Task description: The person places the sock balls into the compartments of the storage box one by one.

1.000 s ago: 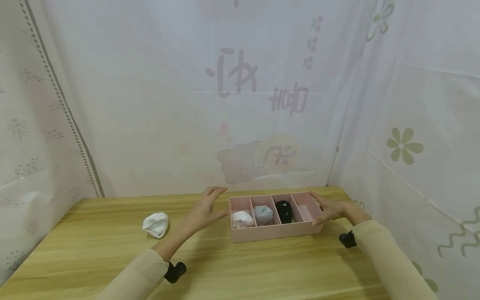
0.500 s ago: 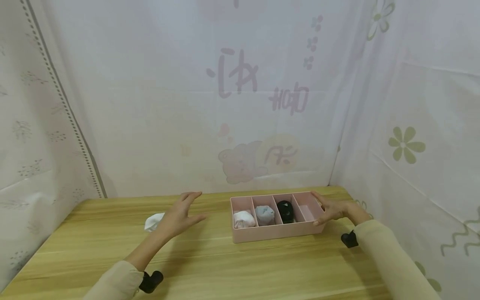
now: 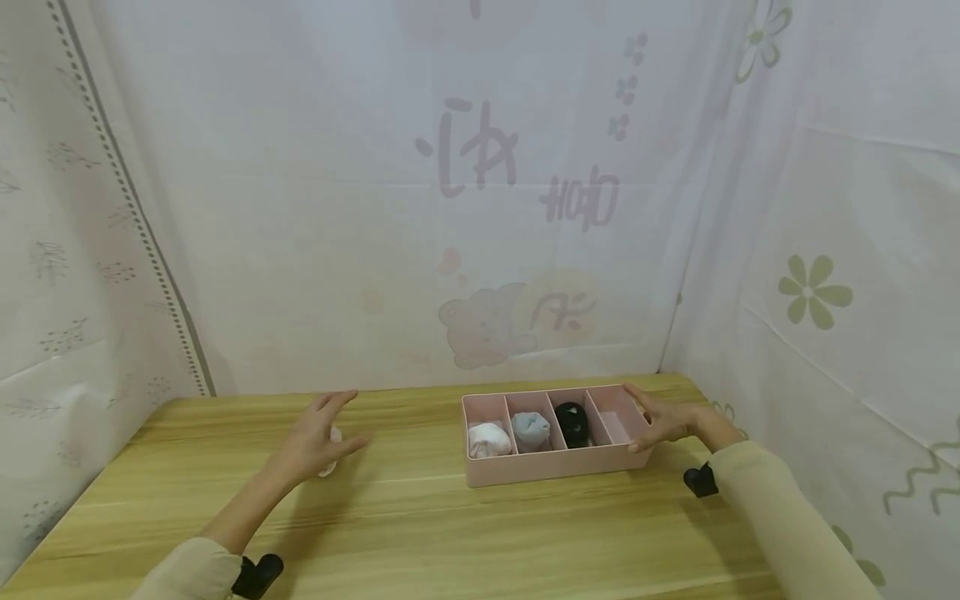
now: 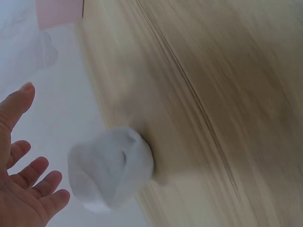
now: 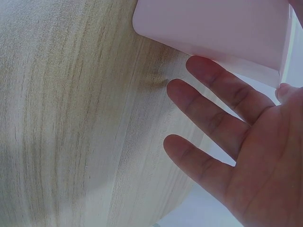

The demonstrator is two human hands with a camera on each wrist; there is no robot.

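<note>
My left hand hovers with fingers spread beside a white balled-up sock on the wooden table. In the head view the hand hides most of that sock; the left wrist view shows its folded opening, close to the fingertips. At the right, my right hand holds the end of a pink divided box, thumb at the near corner and a finger at the far one. Its other fingers extend below the box in the right wrist view. From the left, the compartments hold a white bundle, a grey bundle and a black bundle; the rightmost shows its bare floor.
The wooden table runs up to a printed white cloth hanging behind it. More cloth hangs along the left and right sides, the right one close to my right sleeve. Bare tabletop lies between my left hand and the box.
My left hand has moved left, away from the box's left end and over to the white sock, now covering most of it in the head view. My right hand has stayed at the box.
</note>
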